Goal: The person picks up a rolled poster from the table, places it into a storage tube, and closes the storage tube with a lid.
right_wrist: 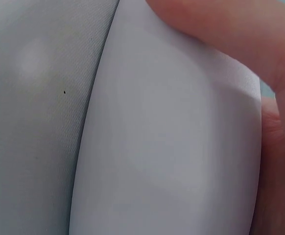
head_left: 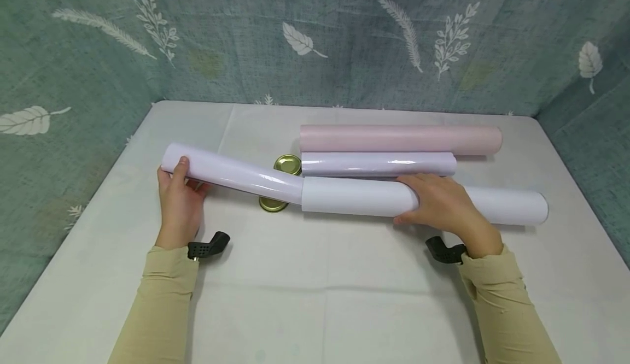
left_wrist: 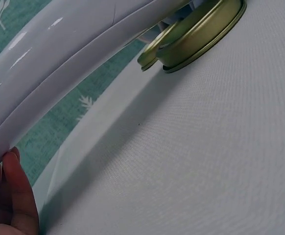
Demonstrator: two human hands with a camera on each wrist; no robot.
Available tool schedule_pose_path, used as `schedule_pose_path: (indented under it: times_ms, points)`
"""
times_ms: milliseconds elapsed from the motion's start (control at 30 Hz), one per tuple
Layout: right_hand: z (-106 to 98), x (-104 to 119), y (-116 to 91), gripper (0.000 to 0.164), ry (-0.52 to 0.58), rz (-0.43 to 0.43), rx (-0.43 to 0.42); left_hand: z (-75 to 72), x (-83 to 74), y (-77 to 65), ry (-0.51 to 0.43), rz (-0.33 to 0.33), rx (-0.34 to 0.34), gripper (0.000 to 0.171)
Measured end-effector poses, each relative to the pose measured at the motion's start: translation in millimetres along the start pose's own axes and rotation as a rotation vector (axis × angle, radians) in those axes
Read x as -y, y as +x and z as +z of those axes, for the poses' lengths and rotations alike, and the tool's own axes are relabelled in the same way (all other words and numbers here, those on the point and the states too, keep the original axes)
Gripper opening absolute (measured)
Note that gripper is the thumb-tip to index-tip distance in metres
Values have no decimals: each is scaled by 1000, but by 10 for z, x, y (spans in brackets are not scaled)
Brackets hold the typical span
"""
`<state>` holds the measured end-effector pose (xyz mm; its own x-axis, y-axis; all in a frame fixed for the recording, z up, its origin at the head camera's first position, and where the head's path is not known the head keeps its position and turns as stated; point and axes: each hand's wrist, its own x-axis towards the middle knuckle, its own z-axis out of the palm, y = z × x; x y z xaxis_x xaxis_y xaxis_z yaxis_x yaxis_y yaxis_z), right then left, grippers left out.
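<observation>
My left hand holds the left end of a glossy white paper roll, thumb on top and fingers beneath. This roll slants down to the right, and its far end sits inside the open mouth of a white mailing tube. In the left wrist view the roll is raised over the cloth and casts a shadow. My right hand grips the tube around its middle, with the thumb on the near side. The right wrist view shows the tube close up between thumb and fingers.
Behind the tube lie a second glossy roll and a pink tube, side by side. Two gold lids, one behind and one in front, flank the slanting roll. A white cloth covers the table; patterned green fabric hangs around it.
</observation>
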<state>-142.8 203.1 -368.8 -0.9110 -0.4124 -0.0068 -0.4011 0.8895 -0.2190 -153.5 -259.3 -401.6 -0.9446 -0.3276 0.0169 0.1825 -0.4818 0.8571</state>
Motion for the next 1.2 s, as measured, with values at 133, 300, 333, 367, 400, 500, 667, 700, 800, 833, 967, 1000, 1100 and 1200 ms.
schedule_pose_path:
  times_ms: [133,300,333,367,400,500,667,700,800,833,967,1000,1100,1200]
  points:
    - [1,-5,-7,88,6,2,13,-3,-3,5,-13,-8,-8,49]
    - [5,-16,-18,88,8,8,6,0,-5,21,-57,-7,-21,47]
    - [8,-19,-16,87,8,7,4,0,-5,25,-59,-3,-21,47]
    - [7,-19,-14,87,10,5,2,0,-7,28,-66,0,-22,47]
    - [8,-21,-12,86,10,4,1,1,-9,32,-73,2,-22,47]
    - [4,-20,-3,85,17,-1,3,0,-14,37,-80,4,-19,47]
    - [-10,-19,5,85,27,4,10,-5,-11,32,-72,0,-14,47]
    - [-10,-21,6,85,30,4,12,-6,-8,29,-73,0,-18,46]
    - [-16,-38,-3,85,32,11,23,17,16,43,-81,0,-24,44]
    - [-16,-47,-7,85,30,16,27,26,25,47,-83,-2,-24,43]
    - [-26,-68,-17,85,27,31,38,45,47,57,-86,-19,-15,42]
    - [-30,-70,-12,85,28,26,37,44,43,56,-90,-20,-19,43]
    - [-40,-61,14,85,38,7,36,35,15,45,-108,-26,-42,44]
    - [-46,-50,26,84,44,1,36,36,-8,34,-135,-35,-59,44]
